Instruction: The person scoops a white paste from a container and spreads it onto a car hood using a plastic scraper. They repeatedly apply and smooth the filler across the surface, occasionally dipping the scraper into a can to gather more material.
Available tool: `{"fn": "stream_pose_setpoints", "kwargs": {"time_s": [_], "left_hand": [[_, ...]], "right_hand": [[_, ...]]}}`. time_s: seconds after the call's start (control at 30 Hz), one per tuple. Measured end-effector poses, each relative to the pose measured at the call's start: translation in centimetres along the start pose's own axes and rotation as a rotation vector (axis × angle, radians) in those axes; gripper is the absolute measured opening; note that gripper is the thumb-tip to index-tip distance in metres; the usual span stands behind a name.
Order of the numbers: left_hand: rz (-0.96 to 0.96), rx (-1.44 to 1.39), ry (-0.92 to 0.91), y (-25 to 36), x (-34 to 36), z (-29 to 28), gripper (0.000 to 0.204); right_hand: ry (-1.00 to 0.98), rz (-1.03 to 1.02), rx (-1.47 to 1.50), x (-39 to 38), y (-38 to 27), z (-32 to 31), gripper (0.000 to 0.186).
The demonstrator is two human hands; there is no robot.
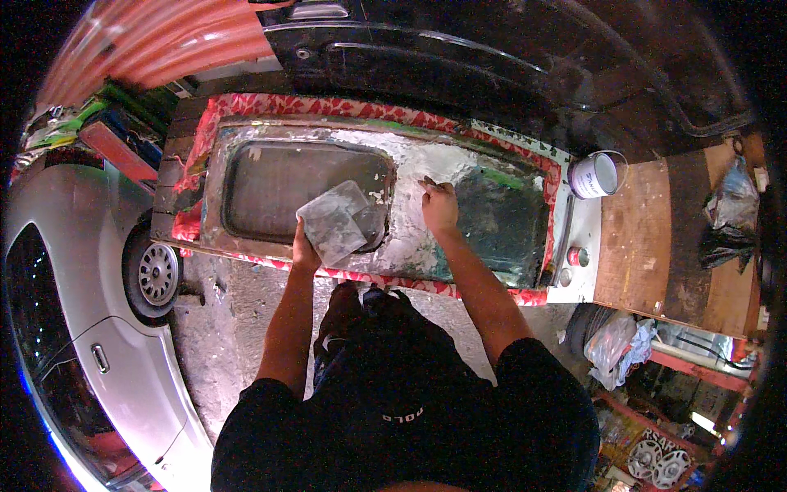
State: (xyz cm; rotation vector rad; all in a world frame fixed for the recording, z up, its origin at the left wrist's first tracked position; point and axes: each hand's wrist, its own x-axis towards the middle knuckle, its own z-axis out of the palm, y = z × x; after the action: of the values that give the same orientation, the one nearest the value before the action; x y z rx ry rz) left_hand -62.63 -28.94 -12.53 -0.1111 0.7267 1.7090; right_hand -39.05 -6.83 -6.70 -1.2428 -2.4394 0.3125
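Observation:
A worn vehicle panel (414, 234) lies flat before me, patched with whitish filler across its middle and upper edge. Its left side has a rounded rectangular recess (279, 193), and its right side is dark with green streaks. My left hand (304, 251) grips the lower left edge of a cloudy, see-through flat sheet (332, 220) with pale smears, held over the recess. My right hand (441, 207) is closed above the white-patched middle. A small dark tip shows at its fingers, but the thing itself is too small to name.
Red-and-white patterned cloth (287, 105) lies under the panel. To the right stand a white bucket (593, 175) and a small red tin (577, 256), beside a wooden board (635, 238). A silver car (98, 213) is parked at left; a dark vehicle body (459, 61) rises beyond the panel.

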Motion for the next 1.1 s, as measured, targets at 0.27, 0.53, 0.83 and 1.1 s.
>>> {"fn": "stream_pose_setpoints", "kwargs": {"time_s": [0.27,0.53,0.83,1.1], "left_hand": [[-0.079,-0.029,0.078,0.4,-0.1,-0.3,0.070],[-0.070,-0.111,0.023,0.2,-0.3,0.1,0.070],[-0.152,-0.190,-0.216,2.1,-3.4,8.3,0.069],[-0.033,-0.051,-0.224,5.4,-6.1,13.1,0.053]], "right_hand": [[-0.170,-0.170,-0.180,-5.7,-1.2,2.8,0.025],[-0.175,0.487,0.664,-8.3,-1.4,-1.6,0.039],[-0.063,0.765,1.288,-7.3,-7.8,-7.8,0.031],[0.122,0.418,1.007,-7.1,-13.7,-12.0,0.020]]}}
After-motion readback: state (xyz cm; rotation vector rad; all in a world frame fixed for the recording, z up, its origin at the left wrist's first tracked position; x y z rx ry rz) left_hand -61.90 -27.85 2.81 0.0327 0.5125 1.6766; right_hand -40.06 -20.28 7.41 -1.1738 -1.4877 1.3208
